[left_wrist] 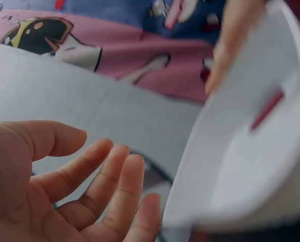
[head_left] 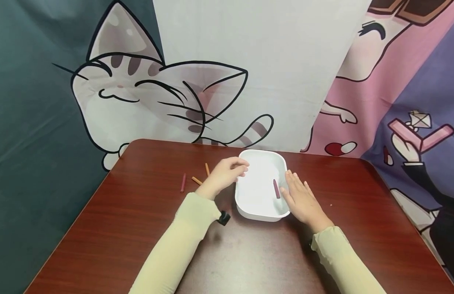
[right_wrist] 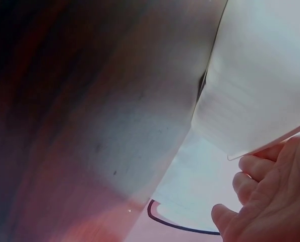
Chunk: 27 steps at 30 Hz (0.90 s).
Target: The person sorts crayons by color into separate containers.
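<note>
A white rectangular tray (head_left: 254, 196) with rounded corners stands on the table, and one dark red crayon (head_left: 276, 189) lies inside it. My left hand (head_left: 224, 175) is at the tray's left rim with its fingers loosely bent; in the left wrist view the left hand (left_wrist: 84, 186) holds nothing and is apart from the tray wall. At the right rim, my right hand (head_left: 304, 200) lies along the side with fingers straight. The right wrist view has the right hand's fingers (right_wrist: 260, 166) at the edge of the tray (right_wrist: 255, 85).
Left of my left hand lie a red crayon (head_left: 183, 182) and two orange crayons, one nearer (head_left: 197, 180) and one farther back, partly beside the hand. The brown wooden table (head_left: 120, 228) ends at a printed cartoon curtain (head_left: 293, 73).
</note>
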### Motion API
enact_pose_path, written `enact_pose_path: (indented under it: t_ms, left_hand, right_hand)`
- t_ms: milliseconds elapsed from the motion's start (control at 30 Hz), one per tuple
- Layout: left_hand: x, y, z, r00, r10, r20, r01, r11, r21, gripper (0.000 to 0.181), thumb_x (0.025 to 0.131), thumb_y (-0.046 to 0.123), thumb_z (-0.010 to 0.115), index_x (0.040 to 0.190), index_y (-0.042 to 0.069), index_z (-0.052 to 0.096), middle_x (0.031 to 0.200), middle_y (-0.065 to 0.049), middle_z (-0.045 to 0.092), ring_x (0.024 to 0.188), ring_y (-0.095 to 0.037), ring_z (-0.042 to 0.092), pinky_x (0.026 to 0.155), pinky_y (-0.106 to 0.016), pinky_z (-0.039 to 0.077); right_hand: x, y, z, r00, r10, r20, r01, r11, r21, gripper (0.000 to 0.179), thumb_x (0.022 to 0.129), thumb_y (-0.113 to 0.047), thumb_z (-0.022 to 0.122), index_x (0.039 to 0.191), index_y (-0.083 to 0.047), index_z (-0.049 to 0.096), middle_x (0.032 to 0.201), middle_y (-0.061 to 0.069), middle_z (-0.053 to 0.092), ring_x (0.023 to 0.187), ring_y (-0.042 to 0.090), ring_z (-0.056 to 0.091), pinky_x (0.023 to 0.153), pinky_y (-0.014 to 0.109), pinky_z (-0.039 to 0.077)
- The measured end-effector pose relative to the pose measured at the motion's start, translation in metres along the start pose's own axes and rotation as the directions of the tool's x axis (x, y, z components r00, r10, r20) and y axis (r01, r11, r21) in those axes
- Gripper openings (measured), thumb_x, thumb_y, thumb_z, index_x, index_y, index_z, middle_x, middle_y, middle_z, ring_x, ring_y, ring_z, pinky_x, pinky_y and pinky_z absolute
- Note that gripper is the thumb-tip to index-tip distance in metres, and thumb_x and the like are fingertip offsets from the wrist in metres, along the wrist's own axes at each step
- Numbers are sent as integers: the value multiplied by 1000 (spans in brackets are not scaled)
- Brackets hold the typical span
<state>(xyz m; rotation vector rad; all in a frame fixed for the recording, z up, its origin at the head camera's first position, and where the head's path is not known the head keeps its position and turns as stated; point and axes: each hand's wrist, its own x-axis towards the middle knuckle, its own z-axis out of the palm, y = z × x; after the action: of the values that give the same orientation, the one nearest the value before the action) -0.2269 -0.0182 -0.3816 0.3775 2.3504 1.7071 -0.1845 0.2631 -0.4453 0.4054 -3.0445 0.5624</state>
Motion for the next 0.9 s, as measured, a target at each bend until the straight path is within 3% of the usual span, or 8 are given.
enact_pose_path:
  t_ms: [133, 233, 467, 733, 900]
  left_hand:
    - [-12, -16, -19, 991, 56, -120, -33, 983, 182, 26, 102, 21, 59, 123, 10, 69, 115, -7, 71, 104, -22, 67, 91, -42, 53]
    - [-21, -27, -33, 977, 63, -202, -7, 964, 267, 27, 101, 21, 56, 123, 11, 69, 115, -6, 71, 104, -22, 66, 91, -43, 53]
    - [-34, -58, -61, 942, -8, -335, 106, 956, 275, 29, 102, 18, 55, 125, 5, 66, 115, -14, 70, 108, -31, 65, 94, -47, 51]
    - [-37, -84, -80, 881, -49, -471, 217, 926, 309, 31, 100, 15, 53, 124, 0, 66, 115, -19, 69, 107, -35, 64, 92, -49, 50]
    - [-39, -97, -89, 874, -95, -477, 278, 902, 330, 31, 99, 13, 56, 126, -2, 63, 118, -22, 66, 110, -37, 62, 94, -51, 49]
  right_hand:
    - [-1, 0, -1, 1000, -3, -8, 3, 1000, 0, 71, 108, -45, 35, 161, -1, 17, 167, 18, 17, 154, 39, 11, 120, 64, 8]
    - [-2, 0, -2, 1000, -2, -14, 2, 1000, 6, 71, 108, -45, 35, 160, 0, 18, 166, 18, 18, 153, 39, 12, 120, 64, 8]
    - [-2, 1, -2, 1000, -4, -7, 4, 1000, 5, 72, 108, -47, 34, 161, -2, 17, 167, 17, 17, 154, 39, 12, 120, 64, 8]
    - [0, 2, 0, 1000, -4, -5, 4, 1000, 23, 72, 108, -46, 35, 161, -2, 18, 167, 17, 17, 153, 40, 13, 119, 65, 8]
    - [0, 2, 1, 1000, 0, 3, -1, 1000, 23, 72, 108, -47, 33, 161, -2, 16, 167, 16, 16, 154, 38, 11, 120, 64, 8]
